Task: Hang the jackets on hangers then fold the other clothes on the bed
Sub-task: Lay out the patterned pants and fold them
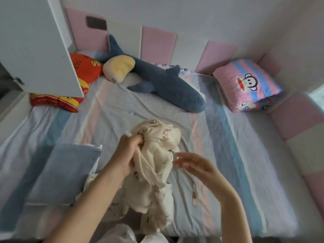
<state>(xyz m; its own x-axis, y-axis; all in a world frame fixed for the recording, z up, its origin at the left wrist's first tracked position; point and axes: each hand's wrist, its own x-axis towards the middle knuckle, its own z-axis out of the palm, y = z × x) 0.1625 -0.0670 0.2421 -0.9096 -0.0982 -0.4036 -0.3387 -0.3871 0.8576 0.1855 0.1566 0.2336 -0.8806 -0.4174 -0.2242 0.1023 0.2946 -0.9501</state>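
Observation:
A crumpled cream garment (pixel 157 165) with small brown prints is bunched above the striped bed sheet (pixel 228 155), near the bed's front edge. My left hand (pixel 128 151) grips a fold of it near its top. My right hand (pixel 194 163) hovers just right of the garment with its fingers spread and nothing in it. A folded light-blue cloth (pixel 70 169) lies flat on the bed to the left of my left arm.
A blue shark plush (pixel 166 83) lies across the far middle of the bed, with a beige and yellow cushion (pixel 119 69) against it. A red printed pillow (pixel 84 72) sits at far left under an open white door (pixel 35 46). A folded pink cartoon quilt (pixel 247 85) is at far right. Pink padded panels line the walls.

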